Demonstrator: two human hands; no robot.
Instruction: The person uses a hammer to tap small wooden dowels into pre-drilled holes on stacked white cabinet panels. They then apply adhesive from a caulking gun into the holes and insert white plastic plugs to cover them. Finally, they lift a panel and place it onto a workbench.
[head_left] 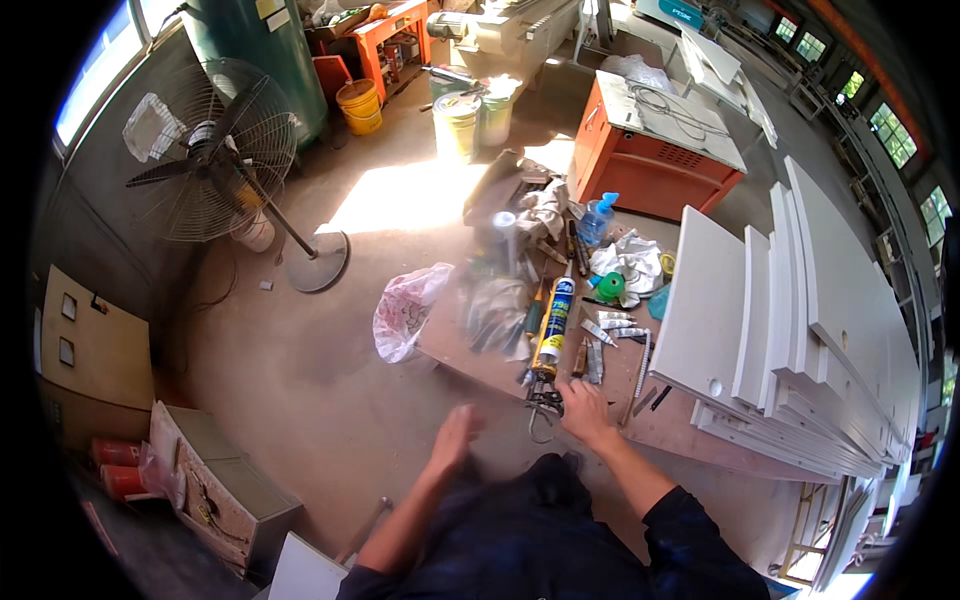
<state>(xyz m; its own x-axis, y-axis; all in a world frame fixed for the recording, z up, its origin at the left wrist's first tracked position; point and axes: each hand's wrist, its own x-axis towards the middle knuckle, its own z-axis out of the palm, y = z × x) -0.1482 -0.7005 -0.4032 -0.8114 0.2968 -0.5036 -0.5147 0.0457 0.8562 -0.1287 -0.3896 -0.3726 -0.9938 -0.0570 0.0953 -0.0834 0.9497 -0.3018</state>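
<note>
A caulking gun with a blue, yellow and white sealant tube in it points away from me over the near edge of a cluttered low table. My right hand is closed at the gun's handle end; its fingertips are partly hidden. To the left, my left hand hangs in front of the table, apart from the gun and smeared by motion. Beside the sealant tube lie several small white squeeze tubes, a green round item and a crumpled white cloth.
White panels are stacked on the right. A plastic bag hangs at the table's left corner, and a blue-topped pump bottle stands farther back. A standing fan is at left; an orange cabinet stands beyond the table.
</note>
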